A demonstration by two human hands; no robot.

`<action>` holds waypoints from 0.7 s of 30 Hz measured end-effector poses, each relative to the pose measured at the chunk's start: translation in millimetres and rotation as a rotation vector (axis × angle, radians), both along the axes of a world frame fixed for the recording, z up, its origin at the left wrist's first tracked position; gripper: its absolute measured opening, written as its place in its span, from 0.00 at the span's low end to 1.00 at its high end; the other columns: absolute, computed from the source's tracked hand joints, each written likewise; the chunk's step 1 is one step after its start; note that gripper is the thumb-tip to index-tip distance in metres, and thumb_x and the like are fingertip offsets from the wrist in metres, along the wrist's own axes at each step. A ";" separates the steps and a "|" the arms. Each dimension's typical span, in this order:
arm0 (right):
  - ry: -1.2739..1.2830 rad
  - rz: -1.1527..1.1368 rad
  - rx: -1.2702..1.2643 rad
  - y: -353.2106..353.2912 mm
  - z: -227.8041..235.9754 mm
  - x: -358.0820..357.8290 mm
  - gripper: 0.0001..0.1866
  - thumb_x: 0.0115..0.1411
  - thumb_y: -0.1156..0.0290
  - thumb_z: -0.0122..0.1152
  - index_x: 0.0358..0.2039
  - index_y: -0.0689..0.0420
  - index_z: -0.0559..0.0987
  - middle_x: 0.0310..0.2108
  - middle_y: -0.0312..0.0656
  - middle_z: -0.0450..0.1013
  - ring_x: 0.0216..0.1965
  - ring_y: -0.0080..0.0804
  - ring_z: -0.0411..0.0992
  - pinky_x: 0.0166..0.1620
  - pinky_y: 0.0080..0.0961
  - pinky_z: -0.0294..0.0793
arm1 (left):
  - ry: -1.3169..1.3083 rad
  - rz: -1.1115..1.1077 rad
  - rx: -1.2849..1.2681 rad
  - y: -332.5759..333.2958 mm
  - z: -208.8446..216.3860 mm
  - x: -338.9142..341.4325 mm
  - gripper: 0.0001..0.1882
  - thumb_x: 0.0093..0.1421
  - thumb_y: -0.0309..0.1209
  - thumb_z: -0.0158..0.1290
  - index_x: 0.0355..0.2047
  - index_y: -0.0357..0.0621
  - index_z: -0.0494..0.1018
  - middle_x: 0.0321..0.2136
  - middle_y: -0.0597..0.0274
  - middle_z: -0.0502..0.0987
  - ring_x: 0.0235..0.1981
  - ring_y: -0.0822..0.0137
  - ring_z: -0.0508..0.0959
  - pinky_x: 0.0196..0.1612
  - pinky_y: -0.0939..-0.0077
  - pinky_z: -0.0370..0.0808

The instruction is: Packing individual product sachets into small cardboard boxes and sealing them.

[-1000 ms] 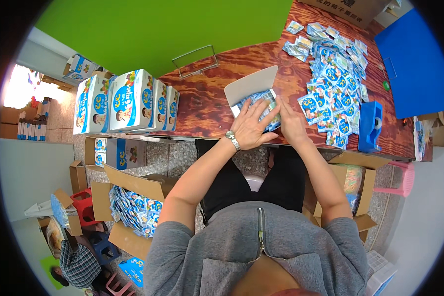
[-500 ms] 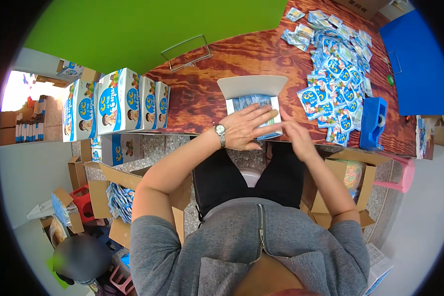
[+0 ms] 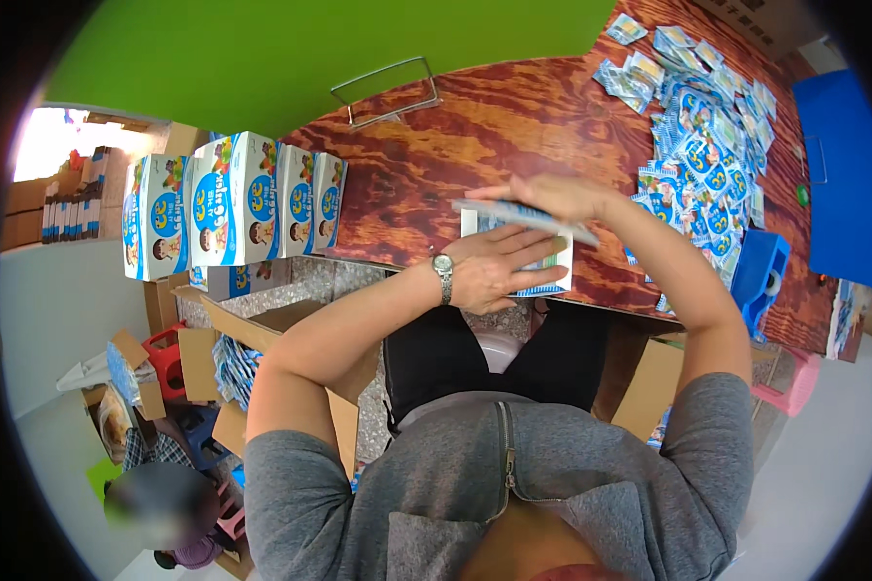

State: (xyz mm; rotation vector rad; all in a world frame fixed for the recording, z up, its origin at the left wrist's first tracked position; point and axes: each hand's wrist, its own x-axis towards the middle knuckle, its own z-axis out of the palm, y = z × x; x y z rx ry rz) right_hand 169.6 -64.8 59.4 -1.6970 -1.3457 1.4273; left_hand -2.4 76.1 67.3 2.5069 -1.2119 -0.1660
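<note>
In the head view, the open white carton [image 3: 469, 223] sits at the near edge of the wood-patterned table [image 3: 397, 213], straight ahead of the person. Seen from above, its mouth looks slightly longer along the 9-to-3 o'clock line; how deep the box is cannot be told. Its flap [image 3: 583, 233] is hinged along the 12 o'clock side and slants over the mouth, blurred, with its long axis running from just past 9 toward just past 3 o'clock.

The left hand [image 3: 494, 266] lies palm down over the packets [image 3: 550, 262] inside, fingers stretched toward 2 to 3 o'clock, a little apart and closed around nothing. The right hand [image 3: 557, 197] lies across the flap's upper face, fingers extended toward 9 o'clock; whether its thumb pinches the edge cannot be told.

From the carton, a heap of blue-and-white sachets [image 3: 702, 160] spreads toward 2 o'clock, and a blue tape dispenser [image 3: 761, 276] stands at 3 o'clock. Toward 9 o'clock, a row of printed boxes [image 3: 218, 208] stands upright, their tall axes roughly along 12 to 6.
</note>
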 end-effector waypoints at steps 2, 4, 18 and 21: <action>-0.271 0.114 0.345 -6.5 0.6 -22.5 0.27 0.71 0.47 0.36 0.68 0.34 0.63 0.71 0.43 0.54 0.64 0.52 0.63 0.62 0.37 0.67 | 0.338 -0.033 -0.342 11.7 -32.3 -3.7 0.35 0.63 0.48 0.49 0.68 0.54 0.58 0.66 0.51 0.61 0.66 0.53 0.64 0.68 0.52 0.61; -0.438 0.179 0.281 -10.4 18.9 -38.3 0.30 0.67 0.51 0.44 0.69 0.34 0.59 0.72 0.42 0.50 0.63 0.51 0.64 0.59 0.39 0.71 | 0.309 -0.002 -0.339 13.7 -34.6 -6.5 0.33 0.64 0.47 0.48 0.67 0.53 0.59 0.66 0.51 0.62 0.65 0.54 0.64 0.68 0.53 0.61; -0.955 0.302 0.433 -24.3 10.1 -43.7 0.49 0.53 0.34 0.57 0.71 0.43 0.57 0.73 0.41 0.47 0.72 0.47 0.47 0.69 0.52 0.53 | -0.611 0.883 -0.485 18.2 -56.2 -62.6 0.56 0.40 0.45 0.73 0.62 0.32 0.54 0.60 0.37 0.60 0.64 0.33 0.59 0.64 0.40 0.59; -1.012 0.325 0.409 -25.1 11.1 -51.1 0.55 0.49 0.29 0.58 0.71 0.47 0.56 0.73 0.42 0.45 0.74 0.47 0.40 0.71 0.57 0.41 | -0.426 0.603 -0.322 29.8 -42.5 -43.1 0.53 0.39 0.39 0.72 0.66 0.49 0.58 0.66 0.40 0.53 0.67 0.28 0.51 0.65 0.36 0.56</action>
